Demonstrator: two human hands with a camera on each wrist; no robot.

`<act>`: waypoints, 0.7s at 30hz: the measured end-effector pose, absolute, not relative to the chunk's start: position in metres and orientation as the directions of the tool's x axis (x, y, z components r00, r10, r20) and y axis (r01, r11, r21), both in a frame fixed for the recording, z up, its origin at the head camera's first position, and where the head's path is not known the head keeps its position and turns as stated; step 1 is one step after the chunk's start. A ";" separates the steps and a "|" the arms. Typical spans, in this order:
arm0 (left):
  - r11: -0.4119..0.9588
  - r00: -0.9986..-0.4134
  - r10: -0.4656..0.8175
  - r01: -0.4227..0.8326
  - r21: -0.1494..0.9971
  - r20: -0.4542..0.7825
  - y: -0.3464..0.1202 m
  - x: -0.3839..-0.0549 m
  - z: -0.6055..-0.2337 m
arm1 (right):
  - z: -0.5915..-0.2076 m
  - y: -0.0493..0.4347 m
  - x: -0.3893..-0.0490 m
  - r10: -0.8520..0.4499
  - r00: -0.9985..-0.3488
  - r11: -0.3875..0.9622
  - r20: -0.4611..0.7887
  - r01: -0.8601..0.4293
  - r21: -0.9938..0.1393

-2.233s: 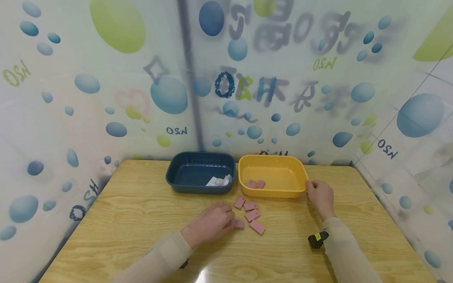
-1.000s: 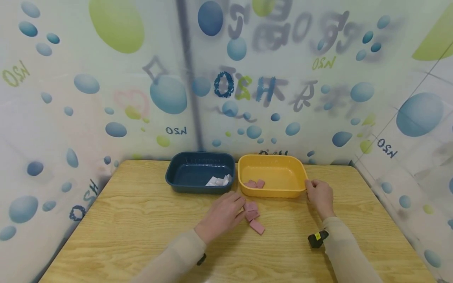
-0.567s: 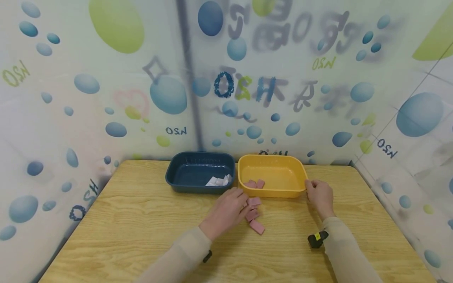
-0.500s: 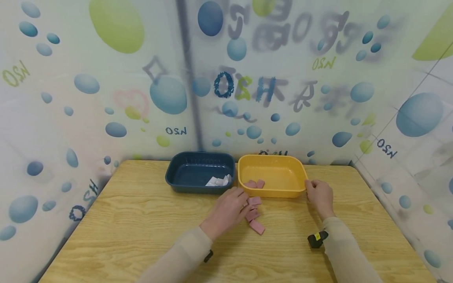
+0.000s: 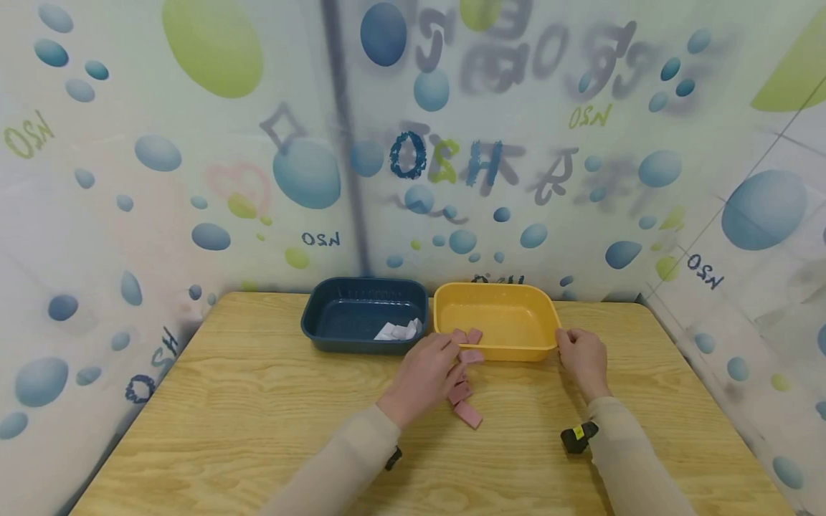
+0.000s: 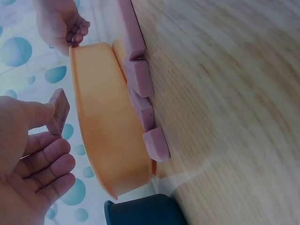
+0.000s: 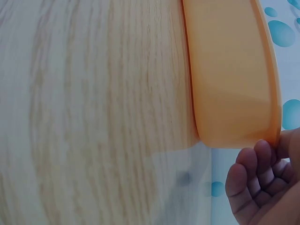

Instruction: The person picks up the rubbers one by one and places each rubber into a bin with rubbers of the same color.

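My left hand (image 5: 422, 376) pinches a small pink rectangular block (image 5: 472, 356) between thumb and fingertips; in the left wrist view the pinched block (image 6: 58, 111) shows faint dark marks. It is held in front of the yellow tray (image 5: 516, 354), near rim height. Several loose pink blocks (image 5: 468, 414) lie in a line on the table below this hand, which partly covers them in the head view. More pink blocks (image 5: 475, 335) are inside the yellow tray. At the tray's right front corner, my right hand (image 5: 584, 362) grips the rim between thumb and fingers (image 7: 262, 152).
A dark blue tray (image 5: 335, 344) stands left of the yellow one and contains several white blocks (image 5: 396, 331). Both trays are at the back of the wooden table (image 5: 258, 430), before a patterned curtain (image 5: 258, 179).
My left hand first slid near the blocks, then picked up a pink one and moved it up and right toward the yellow tray. My right hand has stayed on the rim.
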State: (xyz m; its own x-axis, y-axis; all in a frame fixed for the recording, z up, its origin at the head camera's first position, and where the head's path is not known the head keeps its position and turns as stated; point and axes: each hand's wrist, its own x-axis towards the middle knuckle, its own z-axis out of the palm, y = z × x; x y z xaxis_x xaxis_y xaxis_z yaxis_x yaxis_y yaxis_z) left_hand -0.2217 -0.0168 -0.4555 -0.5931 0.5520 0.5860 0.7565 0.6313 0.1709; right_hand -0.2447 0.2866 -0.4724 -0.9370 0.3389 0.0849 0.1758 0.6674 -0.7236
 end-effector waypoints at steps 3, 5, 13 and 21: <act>0.638 -0.604 0.548 0.749 0.178 0.578 -0.014 -0.225 -0.455 | -0.473 0.287 -0.245 0.337 -0.937 0.671 0.086 0.175 -0.720; 0.642 -0.609 0.545 0.745 0.180 0.576 -0.012 -0.227 -0.456 | -0.473 0.287 -0.246 0.337 -0.937 0.673 0.089 0.174 -0.719; 0.705 -0.629 0.530 0.699 0.116 0.568 -0.005 -0.234 -0.457 | -0.473 0.286 -0.246 0.344 -0.934 0.671 0.096 0.173 -0.721; 0.732 -0.654 0.531 0.675 0.098 0.539 0.002 -0.240 -0.457 | -0.474 0.286 -0.247 0.348 -0.933 0.669 0.095 0.176 -0.722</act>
